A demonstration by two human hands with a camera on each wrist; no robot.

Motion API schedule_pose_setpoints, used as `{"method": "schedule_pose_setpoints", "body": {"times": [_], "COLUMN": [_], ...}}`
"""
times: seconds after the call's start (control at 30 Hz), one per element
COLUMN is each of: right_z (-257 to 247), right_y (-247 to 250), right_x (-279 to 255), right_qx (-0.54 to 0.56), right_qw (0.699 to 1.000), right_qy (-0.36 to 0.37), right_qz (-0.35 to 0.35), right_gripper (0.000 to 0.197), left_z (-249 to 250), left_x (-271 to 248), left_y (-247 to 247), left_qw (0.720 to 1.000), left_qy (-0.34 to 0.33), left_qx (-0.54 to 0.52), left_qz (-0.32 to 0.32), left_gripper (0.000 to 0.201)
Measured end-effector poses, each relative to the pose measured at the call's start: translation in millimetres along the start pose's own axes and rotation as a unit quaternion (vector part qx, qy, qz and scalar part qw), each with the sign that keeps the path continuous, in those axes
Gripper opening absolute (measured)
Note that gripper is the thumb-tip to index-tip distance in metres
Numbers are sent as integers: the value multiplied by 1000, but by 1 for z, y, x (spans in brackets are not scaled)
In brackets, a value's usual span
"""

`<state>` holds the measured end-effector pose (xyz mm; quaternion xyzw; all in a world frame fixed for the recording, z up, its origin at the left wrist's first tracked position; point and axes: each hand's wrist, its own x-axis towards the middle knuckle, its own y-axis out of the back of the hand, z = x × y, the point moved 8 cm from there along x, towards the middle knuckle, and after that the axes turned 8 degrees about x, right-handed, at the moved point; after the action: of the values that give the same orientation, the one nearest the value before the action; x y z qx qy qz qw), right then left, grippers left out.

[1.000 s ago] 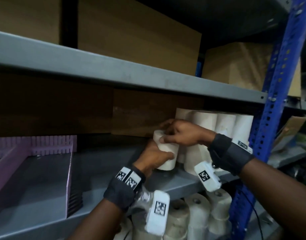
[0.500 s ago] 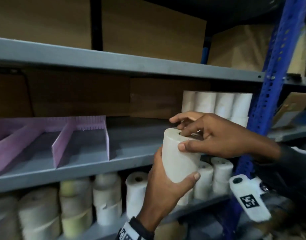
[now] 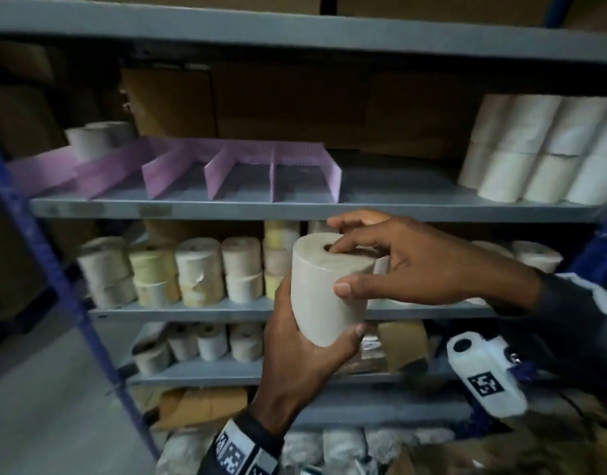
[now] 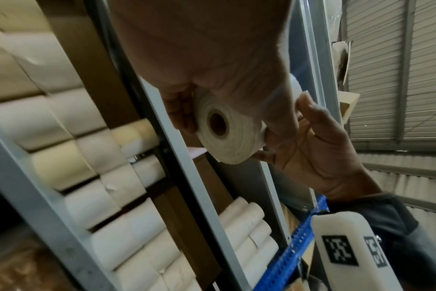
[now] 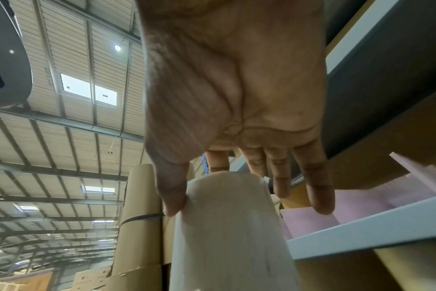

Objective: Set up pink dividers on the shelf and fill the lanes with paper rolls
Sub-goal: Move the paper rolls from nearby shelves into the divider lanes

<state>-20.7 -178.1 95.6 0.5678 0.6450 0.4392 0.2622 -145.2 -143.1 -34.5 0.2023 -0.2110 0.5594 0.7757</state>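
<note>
A white paper roll (image 3: 324, 289) is held upright in front of the rack, below the divider shelf. My left hand (image 3: 305, 341) grips its lower half from beneath, fingers and thumb wrapped round it (image 4: 227, 133). My right hand (image 3: 381, 265) holds its top, thumb on the side and a finger at the core hole; in the right wrist view the thumb presses the roll (image 5: 227, 226). Pink dividers (image 3: 226, 173) stand on the grey shelf (image 3: 398, 207) and form several lanes. One roll (image 3: 89, 140) stands in the far-left lane.
A stack of white rolls (image 3: 542, 149) fills the right end of the same shelf. Lower shelves hold many cream and yellowish rolls (image 3: 199, 275). Blue uprights (image 3: 55, 269) frame the rack. Brown cardboard backs the shelves.
Both hands have drawn the roll out of the stack at the shelf's right end and carried it down and leftward. The view has pulled back and shows the whole divider set.
</note>
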Motion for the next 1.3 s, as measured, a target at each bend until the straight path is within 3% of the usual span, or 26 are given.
{"method": "schedule_pose_setpoints", "body": {"times": [0.2,0.4,0.6,0.8,0.9,1.03,1.13,1.3], "right_z": [-60,-132,-207,-259,-279,-297,-299,-286], "right_y": [-59,-118,-177,-227,-238,-242,-234,-217], "right_x": [43,97,157,221,243,273,295,334], "right_qx": [22,58,106,104,103,71,20,-28], "right_qw": [995,984,981,984,985,988,990,994], "right_qy": [72,144,146,139,131,140,136,84], "right_qz": [-63,-83,-71,-42,-34,3,42,60], "right_gripper": [59,58,43,47,38,57,61,62], "left_z": [0,-12,-34,-55,-60,-72,-80,-70], "left_x": [-30,-46,-44,-29,-19,7,27,46], "left_y": [95,197,308,405,434,463,472,478], "left_qw": [997,991,990,993,995,994,990,944], "left_qy": [3,16,27,16,12,-9,-24,-106], "left_qx": [52,71,95,100,94,100,123,272], "left_qz": [64,108,98,60,41,40,63,154], "left_gripper": [92,95,100,100,100,102,105,86]}}
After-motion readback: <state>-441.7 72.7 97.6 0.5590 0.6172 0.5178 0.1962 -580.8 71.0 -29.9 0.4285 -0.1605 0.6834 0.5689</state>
